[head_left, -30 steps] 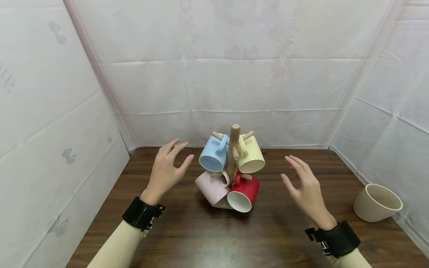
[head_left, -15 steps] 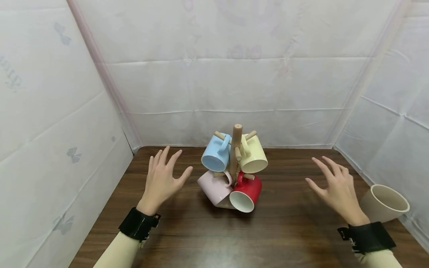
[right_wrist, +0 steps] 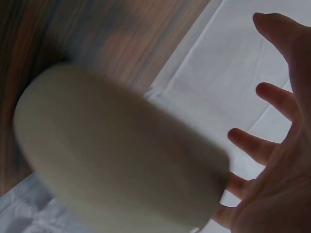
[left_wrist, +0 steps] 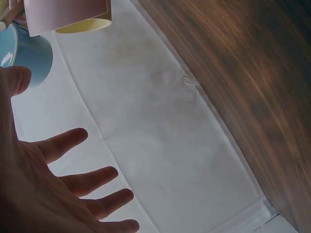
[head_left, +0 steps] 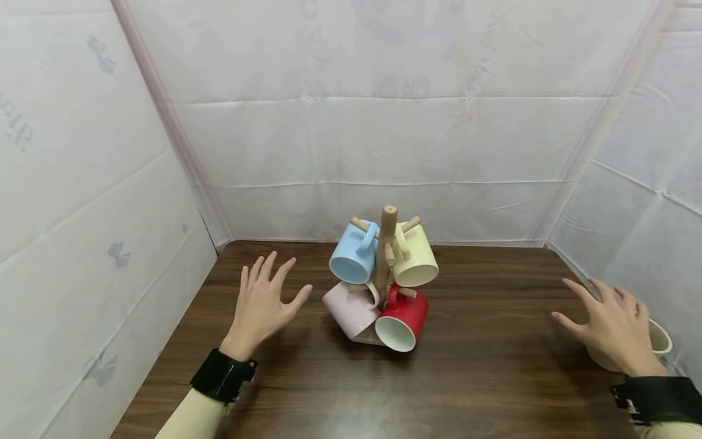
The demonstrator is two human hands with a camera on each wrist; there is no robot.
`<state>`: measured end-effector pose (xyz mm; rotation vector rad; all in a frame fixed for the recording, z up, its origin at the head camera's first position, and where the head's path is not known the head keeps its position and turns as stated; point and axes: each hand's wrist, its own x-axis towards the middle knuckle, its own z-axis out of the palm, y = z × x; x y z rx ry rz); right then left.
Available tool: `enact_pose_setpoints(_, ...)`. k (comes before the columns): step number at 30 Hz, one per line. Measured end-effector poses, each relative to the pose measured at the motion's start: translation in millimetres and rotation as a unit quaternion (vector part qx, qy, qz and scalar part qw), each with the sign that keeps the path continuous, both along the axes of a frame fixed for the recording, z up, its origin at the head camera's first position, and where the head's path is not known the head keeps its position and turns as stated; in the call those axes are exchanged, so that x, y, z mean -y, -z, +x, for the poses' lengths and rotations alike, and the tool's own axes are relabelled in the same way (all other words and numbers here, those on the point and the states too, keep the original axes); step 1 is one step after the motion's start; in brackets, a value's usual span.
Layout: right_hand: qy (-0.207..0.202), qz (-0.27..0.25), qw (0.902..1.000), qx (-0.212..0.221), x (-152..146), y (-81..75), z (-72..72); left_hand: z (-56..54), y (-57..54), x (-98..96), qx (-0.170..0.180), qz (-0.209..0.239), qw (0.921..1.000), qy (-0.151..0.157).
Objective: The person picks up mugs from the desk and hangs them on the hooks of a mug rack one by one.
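Note:
My right hand hovers with spread fingers over a beige cup at the table's right side, covering much of it in the head view. In the right wrist view the cup looms large and blurred beside the fingers. On the left, my left hand is spread above the table, holding nothing. Right of it stands a wooden mug tree. A blue mug and a yellow mug hang on its upper pegs, a pale pink mug and a red mug lower down.
The dark wood table is enclosed by white sheeting at the back and both sides. The beige cup is close to the right-hand sheet. One upper peg points toward the front without a mug.
My right hand has moved far to the right, from beside the mug tree to over the beige cup. My left hand has dropped slightly and spread its fingers. The mugs stay put.

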<state>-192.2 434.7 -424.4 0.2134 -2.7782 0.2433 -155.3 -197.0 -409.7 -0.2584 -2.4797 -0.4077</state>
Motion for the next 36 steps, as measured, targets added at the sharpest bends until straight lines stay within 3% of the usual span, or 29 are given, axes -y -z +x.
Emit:
enact_pose_setpoints(6,0.059,0.012,0.9955,0.073,-28.6,6.0,5.1,2.8,5.3,0.3,0.014,-0.002,0.9999,0.005)
enact_pose_setpoints(11,0.083,0.030,0.9907,0.104,-42.1,10.1,8.6,3.2,8.1,0.8,0.018,-0.003,0.9998,0.005)
enact_pose_setpoints(14,0.079,0.035,0.9893,0.117,-48.1,8.3,10.7,4.1,9.0,2.0,0.016,-0.002,0.9998,0.007)
enact_pose_setpoints(21,0.007,0.056,0.9936,0.098,-62.2,3.6,9.3,6.3,9.9,5.6,0.011,0.000,0.9999,0.009)
enact_pose_setpoints(25,-0.008,0.063,0.9929,0.101,-66.4,1.2,7.5,5.1,10.1,6.7,0.011,0.001,0.9999,0.009)
enact_pose_setpoints(31,0.016,0.050,0.9892,0.137,-65.1,-6.0,7.5,4.6,11.7,6.9,0.016,0.002,0.9998,0.010)
enact_pose_setpoints(36,0.047,0.044,0.9774,0.201,-59.6,-15.3,5.4,5.7,13.1,7.3,0.019,0.001,0.9998,0.010)
